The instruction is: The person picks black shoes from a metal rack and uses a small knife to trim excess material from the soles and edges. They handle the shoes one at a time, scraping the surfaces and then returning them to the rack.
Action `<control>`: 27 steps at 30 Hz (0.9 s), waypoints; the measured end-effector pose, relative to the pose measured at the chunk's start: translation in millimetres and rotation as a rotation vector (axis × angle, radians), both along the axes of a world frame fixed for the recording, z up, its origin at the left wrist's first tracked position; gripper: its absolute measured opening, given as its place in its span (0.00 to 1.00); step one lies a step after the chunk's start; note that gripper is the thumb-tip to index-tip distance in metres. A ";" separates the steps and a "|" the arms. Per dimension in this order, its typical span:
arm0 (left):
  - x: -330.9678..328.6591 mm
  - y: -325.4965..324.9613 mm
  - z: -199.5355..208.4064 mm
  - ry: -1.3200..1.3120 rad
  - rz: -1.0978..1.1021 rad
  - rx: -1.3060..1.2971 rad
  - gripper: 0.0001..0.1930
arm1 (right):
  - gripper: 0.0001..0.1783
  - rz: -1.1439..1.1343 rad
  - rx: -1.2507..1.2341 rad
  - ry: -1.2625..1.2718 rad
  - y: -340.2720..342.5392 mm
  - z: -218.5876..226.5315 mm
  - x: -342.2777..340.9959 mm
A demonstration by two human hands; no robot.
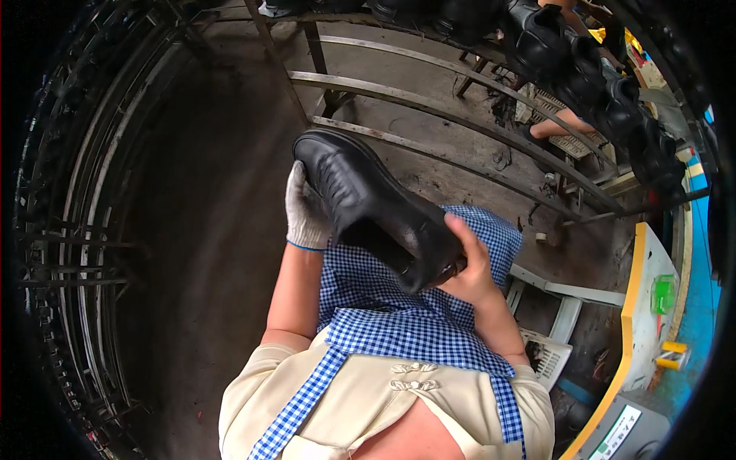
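Note:
A black leather lace-up shoe [356,180] is held up in front of my body, its toe pointing to the far left and its opening turned toward me. My left hand [304,211], in a whitish knit glove with a grey palm, grips the shoe's side near the toe; part of its fingers is hidden beneath the shoe. My bare right hand [474,268] holds the heel end, thumb along the back of the heel and the other fingers under it, mostly out of sight.
A metal rack [383,90] with several black shoes [540,38] on top runs across the far side. More racks [100,192] stand at the left. To the right is a yellow-edged workbench [632,307] bearing a green item [662,294]. Another person's leg [563,124] shows beyond the rack.

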State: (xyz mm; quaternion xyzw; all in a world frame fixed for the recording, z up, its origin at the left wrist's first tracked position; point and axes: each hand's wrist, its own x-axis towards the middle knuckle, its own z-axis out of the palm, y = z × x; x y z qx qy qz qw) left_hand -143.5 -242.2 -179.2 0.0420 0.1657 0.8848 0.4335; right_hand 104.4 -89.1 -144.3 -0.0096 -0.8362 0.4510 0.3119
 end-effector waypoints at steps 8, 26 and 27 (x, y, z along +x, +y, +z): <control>-2.6 -21.4 -15.1 0.185 0.131 -0.417 0.32 | 0.32 0.090 -1.093 -0.171 17.5 -22.0 -1.8; 18.8 -2.6 -63.4 1.168 0.021 -0.732 0.28 | 0.37 -0.018 -0.333 0.588 42.7 291.9 -171.5; 17.1 -4.3 -57.7 1.261 -0.039 -0.816 0.28 | 0.32 -0.025 -0.231 0.677 30.1 328.7 -195.6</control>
